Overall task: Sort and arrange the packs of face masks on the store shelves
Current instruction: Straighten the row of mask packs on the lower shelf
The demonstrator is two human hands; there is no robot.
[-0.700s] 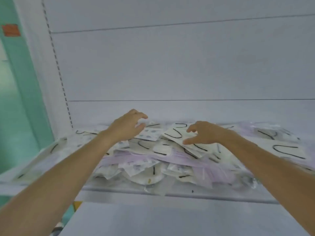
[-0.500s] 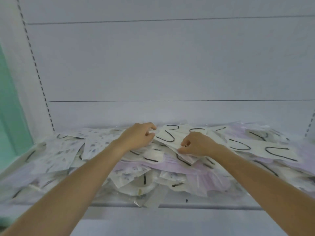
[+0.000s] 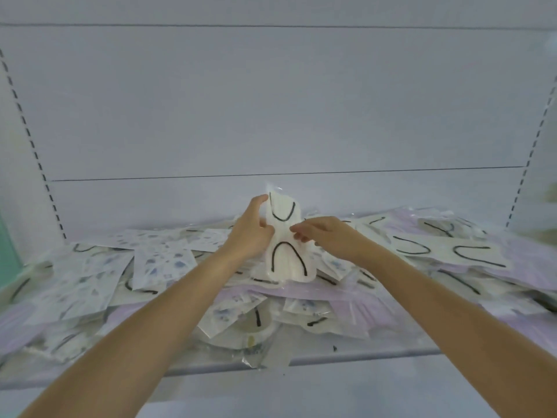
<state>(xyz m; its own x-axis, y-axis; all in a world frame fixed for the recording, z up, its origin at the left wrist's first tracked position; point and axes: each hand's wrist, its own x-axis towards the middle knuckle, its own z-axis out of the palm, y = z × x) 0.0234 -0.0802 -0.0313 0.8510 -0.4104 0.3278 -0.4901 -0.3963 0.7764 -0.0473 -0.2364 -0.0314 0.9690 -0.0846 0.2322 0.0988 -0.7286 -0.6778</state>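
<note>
Both pinching one white pack point(image 3: 288, 262) upright above the pile point(image 3: 162, 260), left hand point(image 3: 250, 233) and right hand point(image 3: 327, 236) should lift it clear (film looks slippery).

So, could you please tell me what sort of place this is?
Likely a shop aisle: a white metal shelf heaped with clear plastic packs of face masks, one pack held up, before a white back panel with slotted uprights.

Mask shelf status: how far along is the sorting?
Done: nothing looks sorted. Patterned packs, lilac packs and black-loop white packs lie mixed in one heap on the shelf.
In hand: left hand and right hand pinch one white pack, upright above the heap.
Left: nearly all of the heap.
</note>
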